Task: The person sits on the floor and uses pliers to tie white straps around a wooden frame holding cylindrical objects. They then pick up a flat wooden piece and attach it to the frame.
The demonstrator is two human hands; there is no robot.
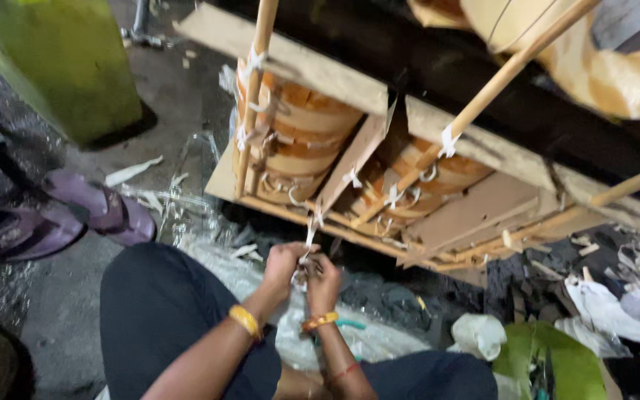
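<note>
A: Fig. — head view. Left hand (284,261) & right hand (322,278) meet just below the frame's (350,159) lower edge. Fingers of both are curled tight, pinching a white tape (310,231) that runs up to that edge. Knot itself is hidden inside the hands.

B: Where's the tape vs. the rest?

A: Centre, near the lap; hands touch each other. More tape ties dot the rods (483,96) & slats above.

B: Risks?

A: Judged only: tape looks thin, so a hard pull may snap it or cut into the fingers. A slack tie may let the coils (301,130) shift in the frame. Frame sits tilted; a strong tug may rock it toward the knees. Scraps (609,296) on the floor could snag loose ends.

B: Materials?

A: Frame: flat, matte brown board, fibrous edges. Rods: smooth, pale, round, prob. wood. Coils: stacked orange-tan bands, curved, papery, approx. ring-shaped. Tape: white, flat, limp. Floor: grey, gritty, w/ clear crinkled plastic sheet (209,244). Bangles (246,321): yellow, glossy. Sandals (105,211), purple, lie well left.
</note>
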